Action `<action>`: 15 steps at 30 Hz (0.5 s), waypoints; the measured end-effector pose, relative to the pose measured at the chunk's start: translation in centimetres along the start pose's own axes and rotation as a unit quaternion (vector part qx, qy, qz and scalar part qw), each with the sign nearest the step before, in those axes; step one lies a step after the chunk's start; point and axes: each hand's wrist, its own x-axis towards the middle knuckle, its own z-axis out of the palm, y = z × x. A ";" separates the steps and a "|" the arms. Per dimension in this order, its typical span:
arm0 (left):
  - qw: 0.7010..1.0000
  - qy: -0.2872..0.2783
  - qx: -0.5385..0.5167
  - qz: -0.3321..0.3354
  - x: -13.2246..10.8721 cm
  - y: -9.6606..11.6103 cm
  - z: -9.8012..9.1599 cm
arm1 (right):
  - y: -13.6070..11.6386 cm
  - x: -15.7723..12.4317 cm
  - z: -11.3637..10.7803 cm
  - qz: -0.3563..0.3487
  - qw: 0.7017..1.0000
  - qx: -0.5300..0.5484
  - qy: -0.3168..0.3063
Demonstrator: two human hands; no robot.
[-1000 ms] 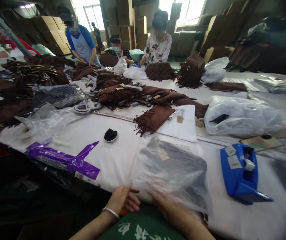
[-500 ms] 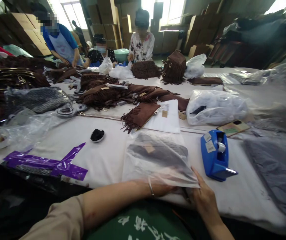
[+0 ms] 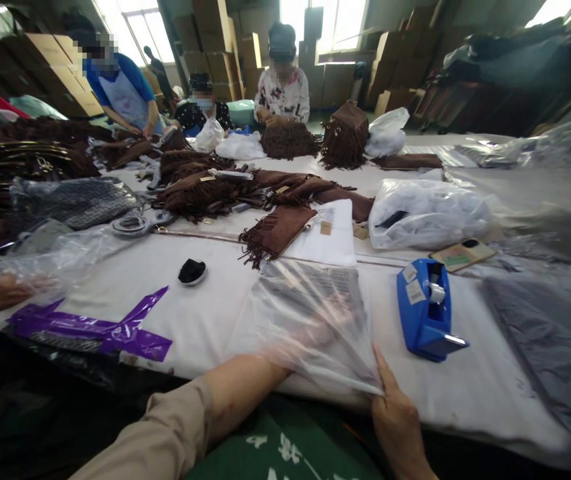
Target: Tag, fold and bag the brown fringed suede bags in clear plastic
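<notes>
The clear bag (image 3: 310, 320) lies on the table (image 3: 215, 313). The left hand (image 3: 310, 337) is inside it, its grip hidden. The right hand (image 3: 398, 417) pinches the bag's corner. Hold that corner tight so the mouth stays wide.

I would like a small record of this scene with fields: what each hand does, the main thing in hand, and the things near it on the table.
left hand: pushed inside the clear plastic bag, seen blurred through the film
right hand: pinches the bag's near right corner at the table edge
bag contents: something dark, too blurred to tell
to the right: blue tape dispenser
behind the bag: white sheet with a brown fringed piece beside it
to the left: purple strips, small dish with black contents
table: white cover
far end: three people at work
</notes>
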 end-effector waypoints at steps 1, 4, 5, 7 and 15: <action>1.000 -0.002 -0.013 0.013 -0.2 0.5 -0.3 | 0.2 0.0 -0.1 -0.001 1.000 0.003 0.006; 0.997 -0.017 0.007 0.070 -2.5 2.0 -1.5 | 0.8 0.1 -0.1 -0.029 0.999 -0.011 0.018; 0.996 -0.015 0.017 0.081 -3.9 2.5 -2.0 | 1.1 0.1 -0.1 -0.051 0.998 -0.019 0.028; 0.995 -0.014 0.039 0.092 -7.6 3.1 -3.5 | 1.6 0.2 0.0 -0.111 0.991 -0.036 0.066; 0.990 0.039 0.132 0.016 -22.7 1.4 -10.0 | 2.7 2.6 -0.1 -0.304 0.947 -0.090 0.059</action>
